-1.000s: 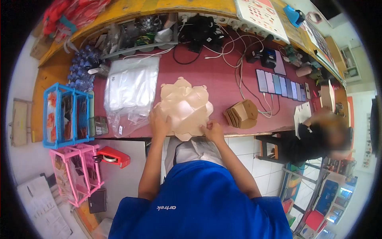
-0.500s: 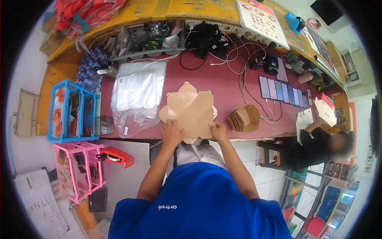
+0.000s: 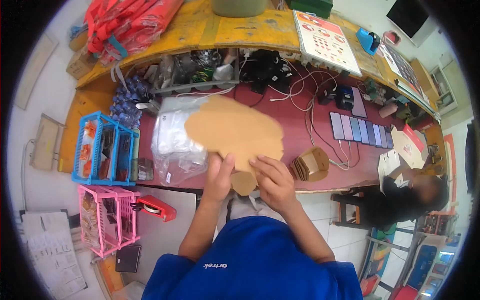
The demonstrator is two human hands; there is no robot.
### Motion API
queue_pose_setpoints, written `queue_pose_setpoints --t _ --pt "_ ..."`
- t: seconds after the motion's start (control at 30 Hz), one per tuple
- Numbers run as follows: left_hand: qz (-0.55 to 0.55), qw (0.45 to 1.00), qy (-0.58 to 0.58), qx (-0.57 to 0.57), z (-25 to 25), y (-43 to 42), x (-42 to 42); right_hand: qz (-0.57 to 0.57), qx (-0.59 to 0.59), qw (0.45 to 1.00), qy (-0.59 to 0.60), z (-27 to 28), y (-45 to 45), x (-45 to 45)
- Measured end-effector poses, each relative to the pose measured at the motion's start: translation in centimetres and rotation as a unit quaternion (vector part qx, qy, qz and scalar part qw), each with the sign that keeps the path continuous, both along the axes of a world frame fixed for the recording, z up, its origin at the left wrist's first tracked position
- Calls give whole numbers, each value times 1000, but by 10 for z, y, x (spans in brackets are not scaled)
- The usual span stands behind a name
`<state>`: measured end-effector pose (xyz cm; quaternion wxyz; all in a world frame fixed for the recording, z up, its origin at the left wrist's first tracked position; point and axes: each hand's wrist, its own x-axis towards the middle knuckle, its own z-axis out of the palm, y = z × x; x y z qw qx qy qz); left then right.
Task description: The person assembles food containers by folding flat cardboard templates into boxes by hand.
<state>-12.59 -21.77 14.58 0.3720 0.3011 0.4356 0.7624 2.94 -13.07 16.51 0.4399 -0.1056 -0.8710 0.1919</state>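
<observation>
A flat brown die-cut cardboard box blank (image 3: 237, 127) is lifted and tilted over the table, with a rounded flap hanging at its near side. My left hand (image 3: 218, 177) grips its near left edge, the thumb at the front and the other fingers partly hidden. On the near right, my right hand (image 3: 276, 181) is closed on the same blank, fingers bent over its surface. Folded cardboard boxes (image 3: 311, 164), nested together, stand just right of my right hand. Behind the blank's left part lies a pile of clear plastic bags (image 3: 175, 135).
Several phones (image 3: 360, 129) lie in a row at the right, with white cables (image 3: 312, 117) nearby. Blue (image 3: 102, 150) and pink (image 3: 107, 217) baskets stand at the left, beside a red tape dispenser (image 3: 159, 207). Another person (image 3: 385, 200) sits at the right, handling a box (image 3: 407, 147).
The cardboard blank has come up off the table and tilted, its plain side now showing. Both hands have moved closer together along its near edge. The camera view has shifted slightly.
</observation>
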Motion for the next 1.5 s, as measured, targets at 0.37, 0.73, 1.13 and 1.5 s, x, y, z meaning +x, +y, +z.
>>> queue_pose_setpoints --t 0.37,0.73,1.13,1.5 --pt "217 856 464 -74 16 29 36 139 -415 898 53 43 18 5" --pt "44 817 570 -71 37 39 52 -30 -574 803 158 16 56 28" --pt "-77 928 343 -127 86 70 -67 20 -570 819 56 13 96 77" --pt "-87 927 316 -183 62 91 -28 151 -457 877 -12 39 78 70"
